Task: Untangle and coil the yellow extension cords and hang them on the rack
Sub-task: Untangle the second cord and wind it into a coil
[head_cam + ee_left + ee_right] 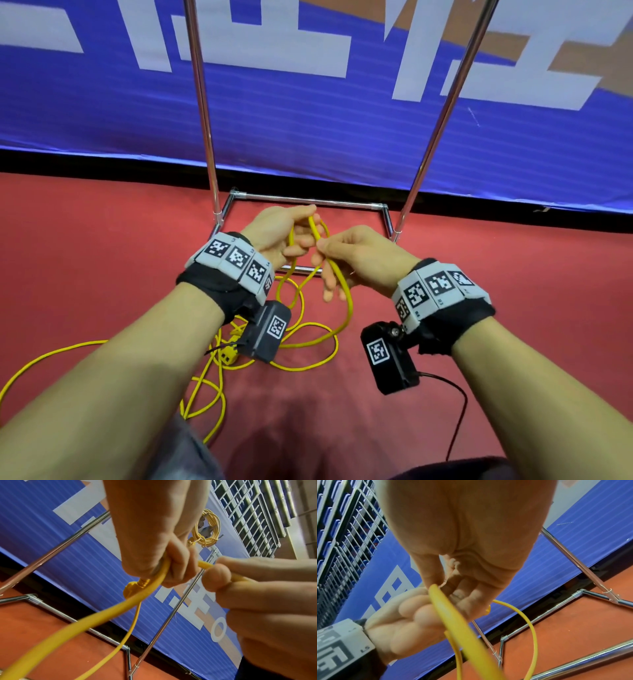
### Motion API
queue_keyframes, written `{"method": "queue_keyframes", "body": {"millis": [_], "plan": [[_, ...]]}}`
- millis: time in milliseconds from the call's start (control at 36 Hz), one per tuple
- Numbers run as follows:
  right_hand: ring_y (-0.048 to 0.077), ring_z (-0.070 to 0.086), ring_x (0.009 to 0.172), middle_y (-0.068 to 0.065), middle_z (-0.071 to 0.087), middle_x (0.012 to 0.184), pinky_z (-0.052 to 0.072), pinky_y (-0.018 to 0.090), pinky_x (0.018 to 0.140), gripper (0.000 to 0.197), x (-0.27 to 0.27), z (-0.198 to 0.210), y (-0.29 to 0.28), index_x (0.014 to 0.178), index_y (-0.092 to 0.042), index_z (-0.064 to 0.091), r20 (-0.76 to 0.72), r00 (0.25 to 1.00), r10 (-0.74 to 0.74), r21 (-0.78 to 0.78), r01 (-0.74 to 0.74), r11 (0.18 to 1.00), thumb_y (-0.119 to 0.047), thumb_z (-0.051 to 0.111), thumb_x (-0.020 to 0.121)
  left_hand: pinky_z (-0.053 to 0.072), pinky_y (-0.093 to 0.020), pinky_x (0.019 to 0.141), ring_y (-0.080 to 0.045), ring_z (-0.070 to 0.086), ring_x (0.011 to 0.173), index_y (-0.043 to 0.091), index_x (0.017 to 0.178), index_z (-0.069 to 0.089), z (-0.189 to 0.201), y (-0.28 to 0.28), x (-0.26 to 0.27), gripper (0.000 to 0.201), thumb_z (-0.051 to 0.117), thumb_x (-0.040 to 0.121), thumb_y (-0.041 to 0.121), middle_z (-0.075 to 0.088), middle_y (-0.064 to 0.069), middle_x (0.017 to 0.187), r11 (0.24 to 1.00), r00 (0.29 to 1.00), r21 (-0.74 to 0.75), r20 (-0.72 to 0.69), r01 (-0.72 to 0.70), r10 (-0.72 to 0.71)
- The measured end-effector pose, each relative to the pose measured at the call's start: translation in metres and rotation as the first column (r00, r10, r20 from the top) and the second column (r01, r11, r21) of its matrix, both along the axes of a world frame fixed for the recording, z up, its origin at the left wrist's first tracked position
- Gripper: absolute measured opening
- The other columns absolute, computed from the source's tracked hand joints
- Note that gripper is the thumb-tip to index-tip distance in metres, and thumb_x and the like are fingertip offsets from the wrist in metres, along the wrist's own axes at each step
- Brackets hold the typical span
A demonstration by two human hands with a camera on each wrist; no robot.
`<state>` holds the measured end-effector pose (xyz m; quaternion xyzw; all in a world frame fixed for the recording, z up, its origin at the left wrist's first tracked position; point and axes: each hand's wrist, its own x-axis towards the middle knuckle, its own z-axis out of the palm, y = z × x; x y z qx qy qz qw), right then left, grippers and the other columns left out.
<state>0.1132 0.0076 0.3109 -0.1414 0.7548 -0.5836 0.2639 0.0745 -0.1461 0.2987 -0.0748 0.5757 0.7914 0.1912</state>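
In the head view both hands hold a loop of the yellow cord [349,308] in front of the rack base [308,200]. My left hand [301,233] grips the cord [109,615] in curled fingers, and a yellow plug [132,589] hangs just under that fist. My right hand [323,246] pinches the same cord [453,618] between thumb and fingers [436,580], close beside the left hand [406,622]. The rest of the cord lies tangled on the red floor, with a yellow connector [229,353] under my left wrist. Another coiled yellow cord [207,530] hangs on the rack.
The chrome rack's two poles [205,120] [442,113] rise straight ahead from a rectangular floor frame. A blue banner [342,137] runs behind it. A black cable [459,411] trails from my right wrist camera. Railings [248,513] show above the banner.
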Motion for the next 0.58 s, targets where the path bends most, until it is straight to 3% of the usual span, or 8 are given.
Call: {"method": "queue_keyframes", "body": {"millis": [83,139,167,222,306,361,500,583], "plan": [[0.02,0.061,0.046,0.006,0.055,0.048,0.04,0.021,0.044,0.036,0.0,-0.004,0.004,0.078,-0.003,0.058,0.015,1.0,0.004,0.014,-0.004,1.0,-0.021,0.039,0.103,0.053,-0.027,0.058,-0.019,0.06,0.058,0.012,0.068,0.051,0.003,-0.003,-0.002,0.037,0.045,0.101,0.026,0.056,-0.005,0.058,0.992,0.999,0.113,0.003,-0.05,0.05],[0.023,0.059,0.05,0.007,0.053,0.051,0.042,0.028,0.054,0.034,0.0,-0.006,0.009,0.078,-0.004,0.06,0.047,0.999,0.003,0.002,-0.003,1.0,-0.019,0.041,0.102,0.059,-0.044,0.075,-0.027,0.067,0.068,0.011,0.065,0.048,0.005,-0.004,-0.001,0.041,0.042,0.102,0.027,0.054,-0.005,0.056,0.967,0.999,0.249,0.003,-0.047,0.048],[0.025,0.058,0.052,0.008,0.053,0.053,0.042,0.03,0.058,0.032,-0.001,-0.007,0.012,0.078,-0.004,0.06,0.066,0.998,-0.001,-0.006,0.002,1.0,-0.018,0.043,0.101,0.06,-0.047,0.074,-0.027,0.068,0.067,0.011,0.065,0.047,0.007,-0.003,0.0,0.041,0.041,0.103,0.026,0.053,-0.005,0.054,0.952,0.999,0.301,0.002,-0.048,0.05],[0.026,0.055,0.054,0.009,0.052,0.053,0.042,0.033,0.061,0.028,-0.002,-0.008,0.017,0.077,-0.003,0.06,0.102,0.995,-0.018,-0.015,0.019,1.0,-0.016,0.047,0.099,0.06,-0.036,0.059,-0.02,0.061,0.05,0.011,0.068,0.046,0.011,0.001,0.001,0.039,0.039,0.103,0.027,0.048,-0.001,0.05,0.936,0.998,0.347,0.006,-0.06,0.062],[0.025,0.055,0.052,0.009,0.054,0.051,0.039,0.032,0.059,0.025,-0.004,-0.008,0.021,0.073,-0.002,0.059,0.122,0.992,-0.008,0.011,0.006,1.0,-0.012,0.051,0.095,0.033,-0.019,0.034,-0.006,0.03,0.032,0.016,0.071,0.039,0.017,0.004,0.0,0.037,0.035,0.104,0.031,0.033,0.007,0.045,0.917,0.998,0.395,0.04,-0.051,0.039],[0.026,0.056,0.052,0.009,0.053,0.049,0.039,0.032,0.059,0.027,-0.003,-0.011,0.022,0.068,-0.002,0.057,0.128,0.992,0.006,0.057,-0.013,0.998,-0.011,0.055,0.093,0.021,-0.019,0.031,-0.005,0.022,0.03,0.016,0.07,0.038,0.019,0.003,-0.003,0.038,0.032,0.105,0.031,0.027,0.008,0.045,0.904,0.997,0.422,0.044,-0.071,0.058],[0.028,0.054,0.062,0.007,0.05,0.046,0.042,0.034,0.071,0.032,-0.006,-0.02,0.037,0.06,-0.005,0.056,0.126,0.991,-0.037,0.122,0.022,0.992,-0.013,0.061,0.09,0.016,-0.019,0.028,-0.005,0.019,0.028,0.015,0.072,0.037,0.021,-0.011,-0.006,0.038,0.029,0.106,0.027,0.021,0.008,0.041,0.894,0.984,0.415,0.031,-0.17,0.173],[0.023,0.055,0.055,0.01,0.048,0.048,0.041,0.019,0.054,0.036,-0.01,-0.024,0.053,0.056,-0.009,0.052,0.072,0.994,-0.088,0.208,0.071,0.976,-0.013,0.062,0.09,0.014,-0.018,0.029,-0.005,0.018,0.028,0.013,0.072,0.037,0.023,-0.019,-0.007,0.037,0.028,0.106,0.024,0.02,0.008,0.039,0.89,0.97,0.393,0.015,-0.23,0.244]]}}
